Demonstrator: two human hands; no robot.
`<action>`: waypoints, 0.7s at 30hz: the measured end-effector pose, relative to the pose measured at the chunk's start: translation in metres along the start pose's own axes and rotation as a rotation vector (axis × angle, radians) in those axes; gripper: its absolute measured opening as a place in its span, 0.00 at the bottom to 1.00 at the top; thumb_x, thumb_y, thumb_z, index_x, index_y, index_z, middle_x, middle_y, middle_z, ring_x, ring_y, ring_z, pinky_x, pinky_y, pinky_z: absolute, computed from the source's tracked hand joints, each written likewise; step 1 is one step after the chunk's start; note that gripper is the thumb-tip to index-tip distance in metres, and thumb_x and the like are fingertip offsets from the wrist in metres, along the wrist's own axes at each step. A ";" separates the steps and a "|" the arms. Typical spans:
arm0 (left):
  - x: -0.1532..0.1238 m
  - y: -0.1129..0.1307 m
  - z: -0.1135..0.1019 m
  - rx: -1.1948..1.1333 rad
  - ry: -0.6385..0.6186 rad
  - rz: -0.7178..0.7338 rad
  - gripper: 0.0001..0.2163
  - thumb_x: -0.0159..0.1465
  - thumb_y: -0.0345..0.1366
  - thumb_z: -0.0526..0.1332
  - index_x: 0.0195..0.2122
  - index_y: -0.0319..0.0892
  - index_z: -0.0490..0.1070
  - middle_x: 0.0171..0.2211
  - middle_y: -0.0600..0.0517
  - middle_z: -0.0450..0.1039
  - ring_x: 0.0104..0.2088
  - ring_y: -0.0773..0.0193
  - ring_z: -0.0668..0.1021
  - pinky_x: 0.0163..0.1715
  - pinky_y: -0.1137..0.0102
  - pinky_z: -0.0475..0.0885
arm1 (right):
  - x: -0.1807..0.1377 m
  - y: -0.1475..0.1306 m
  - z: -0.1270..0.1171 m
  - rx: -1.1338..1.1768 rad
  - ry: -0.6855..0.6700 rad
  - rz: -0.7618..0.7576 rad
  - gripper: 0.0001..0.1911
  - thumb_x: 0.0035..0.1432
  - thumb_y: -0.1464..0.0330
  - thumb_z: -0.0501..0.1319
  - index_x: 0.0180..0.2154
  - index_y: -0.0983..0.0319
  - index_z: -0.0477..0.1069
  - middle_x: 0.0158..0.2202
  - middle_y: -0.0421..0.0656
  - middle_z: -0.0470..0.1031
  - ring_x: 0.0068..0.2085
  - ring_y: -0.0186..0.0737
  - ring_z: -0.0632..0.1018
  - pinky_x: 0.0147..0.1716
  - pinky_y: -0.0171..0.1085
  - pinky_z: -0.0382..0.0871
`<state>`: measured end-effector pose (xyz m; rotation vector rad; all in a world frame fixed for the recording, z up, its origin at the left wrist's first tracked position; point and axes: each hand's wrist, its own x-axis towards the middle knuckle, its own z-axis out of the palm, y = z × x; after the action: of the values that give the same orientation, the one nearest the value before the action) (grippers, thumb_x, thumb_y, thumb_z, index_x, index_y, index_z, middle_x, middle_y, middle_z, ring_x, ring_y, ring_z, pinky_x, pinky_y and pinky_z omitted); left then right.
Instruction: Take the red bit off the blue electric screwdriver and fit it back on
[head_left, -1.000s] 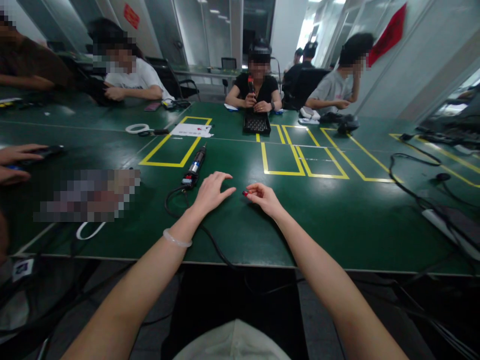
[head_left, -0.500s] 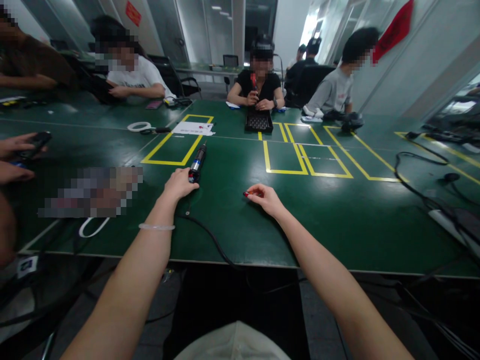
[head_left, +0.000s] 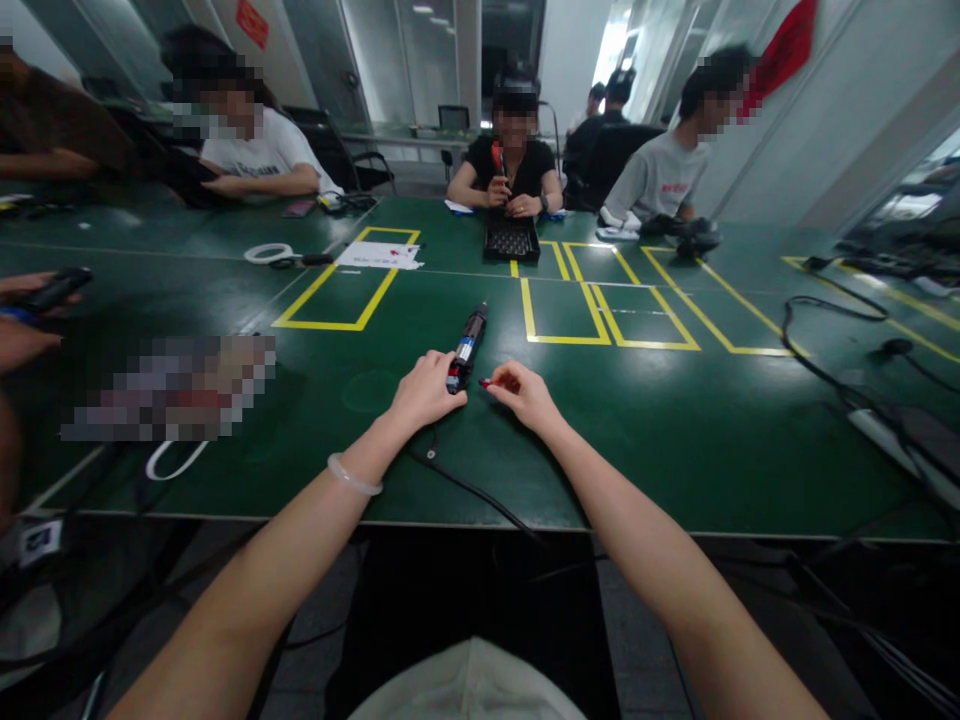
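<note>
My left hand (head_left: 429,390) is closed around the rear end of an electric screwdriver (head_left: 469,338), a dark tool with a blue and silver band. Its tip points away from me, and a black cord (head_left: 480,492) runs back from it over the table edge. Just to the right, my right hand (head_left: 519,392) pinches a small red and black piece (head_left: 486,383) between thumb and fingertips. The piece is too small to name. A narrow gap separates it from the screwdriver's rear end.
The green table (head_left: 637,440) carries yellow tape outlines. A white paper (head_left: 379,256) and a white tape roll (head_left: 268,254) lie at the back left. Across from me, a person works over a black tray (head_left: 511,240). Cables (head_left: 799,345) run along the right; a co-worker's hand (head_left: 30,340) is at left.
My left hand has carried the electric screwdriver to the right, close to my right hand, and its cord has shifted along. The right hand keeps its pinch in nearly the same place.
</note>
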<state>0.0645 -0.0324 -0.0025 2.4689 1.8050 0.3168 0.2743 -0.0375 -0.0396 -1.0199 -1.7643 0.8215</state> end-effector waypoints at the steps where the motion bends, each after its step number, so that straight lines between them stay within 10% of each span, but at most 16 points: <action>1: -0.002 0.007 0.001 -0.015 -0.002 0.038 0.31 0.59 0.45 0.60 0.63 0.42 0.61 0.57 0.42 0.66 0.55 0.49 0.71 0.49 0.60 0.73 | 0.000 0.000 -0.001 -0.031 0.001 -0.017 0.06 0.56 0.67 0.64 0.33 0.60 0.67 0.30 0.37 0.68 0.29 0.34 0.67 0.32 0.35 0.62; 21: -0.008 0.035 0.008 0.052 0.059 0.174 0.27 0.67 0.50 0.56 0.63 0.41 0.61 0.53 0.41 0.68 0.50 0.50 0.73 0.47 0.60 0.70 | -0.001 -0.008 -0.009 -0.325 -0.042 -0.084 0.05 0.60 0.72 0.63 0.32 0.62 0.78 0.31 0.42 0.76 0.30 0.35 0.73 0.34 0.35 0.65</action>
<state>0.0960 -0.0505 -0.0049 2.6868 1.6411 0.3607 0.2804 -0.0414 -0.0303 -1.1344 -2.0052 0.5163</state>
